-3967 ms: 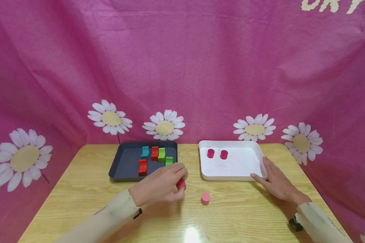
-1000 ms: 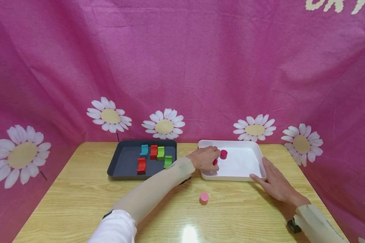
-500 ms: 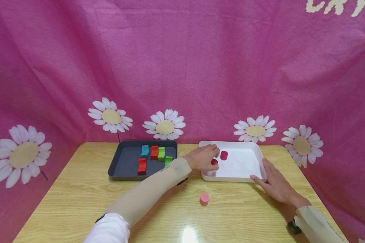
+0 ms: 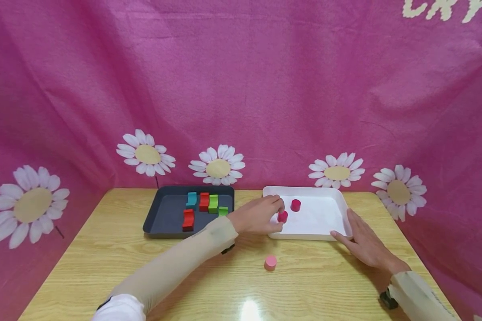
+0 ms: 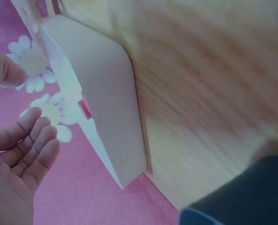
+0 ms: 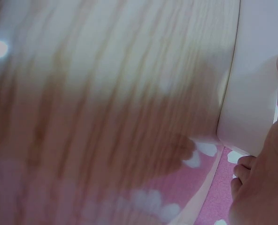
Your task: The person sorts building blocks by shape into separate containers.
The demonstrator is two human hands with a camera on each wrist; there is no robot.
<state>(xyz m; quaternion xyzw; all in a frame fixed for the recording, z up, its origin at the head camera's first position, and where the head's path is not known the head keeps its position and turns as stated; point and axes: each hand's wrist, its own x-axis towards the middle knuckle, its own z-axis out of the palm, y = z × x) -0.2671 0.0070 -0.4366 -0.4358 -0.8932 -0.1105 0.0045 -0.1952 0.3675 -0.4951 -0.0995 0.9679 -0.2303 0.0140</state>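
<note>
Over the left end of the white tray [image 4: 305, 236], my left hand [image 4: 259, 216] has thumb and fingers spread apart around a crimson cylinder block [image 4: 282, 217] that stands on the tray floor. The left wrist view shows a gap between thumb and fingertips [image 5: 31, 123], with nothing held. Another crimson cylinder [image 4: 296, 205] stands farther back in the tray; the left hand may hide more. My right hand [image 4: 367, 243] holds the tray's front right corner, thumb on the front rim and fingers along the right side. A light pink cylinder block [image 4: 270, 263] stands on the table in front.
A dark grey tray [image 4: 164, 234] sits at the left, holding several curved blocks: red [image 4: 188, 220], blue [image 4: 191, 199] and green [image 4: 213, 203]. The left forearm passes in front of its right corner. A pink cloth with daisies [image 4: 241, 111] hangs behind the wooden table [image 4: 104, 267].
The left hand carried a crimson cylinder from the table beside the dark tray into the white tray. It has since let go and drawn back slightly left. The right hand has stayed at the tray corner.
</note>
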